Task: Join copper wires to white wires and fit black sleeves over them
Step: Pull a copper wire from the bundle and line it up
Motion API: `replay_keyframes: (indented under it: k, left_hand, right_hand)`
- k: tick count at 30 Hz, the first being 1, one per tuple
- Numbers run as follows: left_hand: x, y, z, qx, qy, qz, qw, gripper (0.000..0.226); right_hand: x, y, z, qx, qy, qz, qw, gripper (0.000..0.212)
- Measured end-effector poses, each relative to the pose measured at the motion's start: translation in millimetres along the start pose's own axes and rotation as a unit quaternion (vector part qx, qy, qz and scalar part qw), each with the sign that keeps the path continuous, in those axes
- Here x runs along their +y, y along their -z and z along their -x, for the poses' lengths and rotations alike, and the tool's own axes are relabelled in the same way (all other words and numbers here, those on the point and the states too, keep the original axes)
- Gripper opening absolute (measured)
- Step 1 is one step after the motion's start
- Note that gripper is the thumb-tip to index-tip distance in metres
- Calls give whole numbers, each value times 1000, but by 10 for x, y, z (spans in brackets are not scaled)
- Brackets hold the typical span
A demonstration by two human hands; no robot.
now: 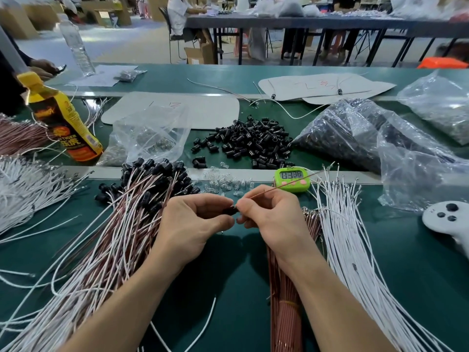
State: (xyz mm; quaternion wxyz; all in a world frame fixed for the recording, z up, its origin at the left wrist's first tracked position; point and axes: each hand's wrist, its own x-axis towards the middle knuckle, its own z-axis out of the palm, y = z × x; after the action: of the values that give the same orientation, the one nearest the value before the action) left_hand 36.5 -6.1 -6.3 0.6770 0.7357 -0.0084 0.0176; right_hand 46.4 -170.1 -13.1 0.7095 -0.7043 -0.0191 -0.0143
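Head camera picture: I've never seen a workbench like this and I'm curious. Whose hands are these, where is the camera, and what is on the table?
No machine here: a person works with bare hands, and the camera sits on their head, looking down. The left hand pinches a black sleeve; the right hand pinches a thin copper wire right beside it. On the green table lie loose black sleeves, white wires on the right, a copper bundle under the right wrist, sleeved wires on the left, a green timer and a yellow bottle.
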Motion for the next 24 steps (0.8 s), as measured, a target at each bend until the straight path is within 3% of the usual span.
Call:
replay_keyframes:
  k: [3,9,12,14,20,22,24]
  left_hand:
    - [-22,3,-2,-17,-24,-12,999,45]
    - [-47,11,-15,-16,-25,-26,999,57]
    - [-66,23,-26,-10,-5,-20,1000,69]
    - [-84,32,-40,11,-2,-49,999,72]
    - [-9,79,-17,112,-56,-233,964,43]
    - [84,59,51,96,-98,-326,935,34]
    - [109,32,100,39,-126,-294,947,36]
  right_hand:
    - [16,-28,13,0,-3,25,1000,2]
    - [0,-5,43,-25,21,87,996,15]
    - [5,0,33,14,43,81,996,6]
    - [-1,24,10,58,40,41,997,16]
    - [-89,157,-28,149,32,-123,981,21]
    - [-105,128,-10,126,56,-102,985,24]
    - [-99,68,32,89,72,-55,992,24]
